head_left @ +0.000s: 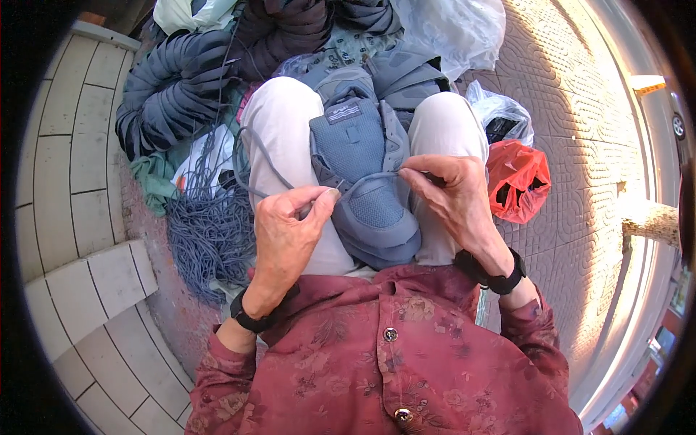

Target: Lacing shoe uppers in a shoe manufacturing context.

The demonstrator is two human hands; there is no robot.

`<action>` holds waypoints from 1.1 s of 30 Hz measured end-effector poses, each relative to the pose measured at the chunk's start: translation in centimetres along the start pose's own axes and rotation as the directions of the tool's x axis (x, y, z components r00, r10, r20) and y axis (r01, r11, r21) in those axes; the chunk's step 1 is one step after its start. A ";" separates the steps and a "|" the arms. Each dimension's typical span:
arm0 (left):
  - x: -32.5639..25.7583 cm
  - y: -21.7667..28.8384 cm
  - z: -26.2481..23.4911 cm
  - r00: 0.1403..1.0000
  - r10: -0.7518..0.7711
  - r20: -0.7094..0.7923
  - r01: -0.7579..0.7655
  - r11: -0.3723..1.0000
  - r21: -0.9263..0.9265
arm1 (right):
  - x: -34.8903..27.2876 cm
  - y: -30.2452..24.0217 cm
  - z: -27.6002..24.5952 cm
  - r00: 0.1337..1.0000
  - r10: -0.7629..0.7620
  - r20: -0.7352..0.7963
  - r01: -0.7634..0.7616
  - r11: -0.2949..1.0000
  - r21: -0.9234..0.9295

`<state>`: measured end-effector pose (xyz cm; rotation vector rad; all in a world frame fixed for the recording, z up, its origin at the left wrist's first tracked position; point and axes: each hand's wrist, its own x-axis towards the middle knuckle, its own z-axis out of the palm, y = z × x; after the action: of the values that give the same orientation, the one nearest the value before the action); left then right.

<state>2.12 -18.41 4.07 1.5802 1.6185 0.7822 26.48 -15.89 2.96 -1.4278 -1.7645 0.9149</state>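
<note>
A grey-blue shoe upper [351, 138] lies between my knees, its tongue away from me and its rounded mesh toe toward me. A grey-blue shoelace [368, 178] runs across the upper between my two hands. My left hand [290, 221], left of the toe, is closed in a pinch on the lace near the eyelet edge. More of the lace loops up over my left knee from that hand. On the other side, my right hand [455, 199] pinches the lace between thumb and fingertips, just right of the upper. Curled fingers partly hide the exact grip points.
A tangled heap of grey-blue laces [210, 235] lies left of my left leg. Stacked dark shoe uppers [174, 90] sit beyond it. More grey uppers [409, 76] lie past my knees. A red plastic bag [518, 181] and a clear bag [500, 116] stand at right.
</note>
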 end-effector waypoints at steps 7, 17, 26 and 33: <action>0.0 -0.3 0.2 0.999 -0.036 -0.029 0.034 0.996 -0.077 | 0.1 -0.1 -0.1 0.999 0.033 0.033 -0.035 0.997 0.069; 0.0 0.8 0.0 0.997 -0.081 -0.007 0.080 0.996 -0.048 | 0.2 -0.2 0.6 0.981 -0.193 -0.024 0.188 0.972 -0.140; -0.6 0.9 0.1 0.991 -0.133 0.026 0.133 0.991 0.013 | 0.0 0.0 0.7 0.999 0.031 -0.020 -0.031 0.999 0.015; -0.8 1.0 0.1 0.985 -0.166 0.041 0.165 0.986 0.038 | 0.5 0.4 0.0 0.989 0.038 0.145 -0.056 0.991 0.121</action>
<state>2.67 -19.19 4.91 1.4543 1.7143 0.6312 26.61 -15.37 2.62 -1.3576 -1.7493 1.1574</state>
